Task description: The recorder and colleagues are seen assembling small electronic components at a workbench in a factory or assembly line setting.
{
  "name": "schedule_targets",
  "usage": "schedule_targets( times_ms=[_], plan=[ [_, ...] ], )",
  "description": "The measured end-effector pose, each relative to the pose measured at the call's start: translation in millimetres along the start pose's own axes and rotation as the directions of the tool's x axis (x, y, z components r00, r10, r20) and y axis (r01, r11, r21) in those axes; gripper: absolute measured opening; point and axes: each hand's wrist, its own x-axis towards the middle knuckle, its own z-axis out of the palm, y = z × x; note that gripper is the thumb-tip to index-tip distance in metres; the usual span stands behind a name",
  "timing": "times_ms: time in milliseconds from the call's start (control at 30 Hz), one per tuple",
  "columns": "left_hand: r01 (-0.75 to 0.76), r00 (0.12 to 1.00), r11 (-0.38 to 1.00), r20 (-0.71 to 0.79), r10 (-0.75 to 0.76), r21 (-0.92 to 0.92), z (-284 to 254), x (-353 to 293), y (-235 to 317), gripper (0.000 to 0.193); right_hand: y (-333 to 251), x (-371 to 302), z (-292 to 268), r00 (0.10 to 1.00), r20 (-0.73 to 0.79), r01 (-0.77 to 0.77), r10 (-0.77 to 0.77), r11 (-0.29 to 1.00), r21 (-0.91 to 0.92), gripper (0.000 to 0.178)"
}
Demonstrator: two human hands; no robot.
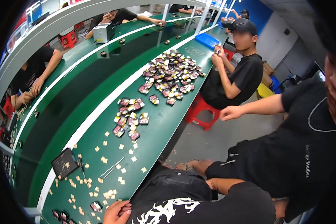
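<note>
My left hand rests at the near edge of the green table, fingers loosely bent and apart, with nothing visible in it. My right hand lies low by my lap; dark cloth hides its fingers. Beside my left hand is a small black part with a maroon label, and beige squares lie scattered. Farther up are metal tweezers, a thin dark tool and a black tray holding a few beige bits.
A big heap of labelled black parts and a smaller pile cover the farther tabletop. A dark belt runs along the left. One person sits on a red stool; another stands close on my right, arm stretched out. A blue tray lies beyond.
</note>
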Motion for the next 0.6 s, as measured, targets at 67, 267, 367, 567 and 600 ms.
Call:
schedule_targets(
  times_ms=[67,267,367,567,600],
  plan=[
    [0.007,1.000,1.000,-0.009,-0.007,-0.008,2.1,2.4,-2.4,0.030,-23.7,4.1,-8.8,0.998,-0.025,0.053,-0.054,0.997,-0.054,0.060],
    [0.011,0.999,0.997,-0.041,-0.008,0.071,1.7,13.7,3.9,0.027,28.1,-14.5,-1.8,0.977,0.041,0.215,-0.211,0.945,-0.245,0.059],
    [-0.060,0.997,0.993,-0.032,0.064,0.105,6.5,24.5,7.7,0.025,-19.5,-5.8,-14.0,0.950,0.086,0.313,-0.301,0.895,-0.318,0.059],
    [-0.281,0.942,0.960,0.190,0.276,-0.004,18.7,50.1,5.8,0.026,-39.3,14.3,1.6,0.873,0.181,0.484,-0.454,0.751,-0.449,0.059],
    [-0.329,0.924,0.944,0.209,0.320,0.008,22.0,53.8,5.8,0.026,-34.5,12.9,6.3,0.854,0.209,0.515,-0.476,0.717,-0.470,0.059]
  ],
)
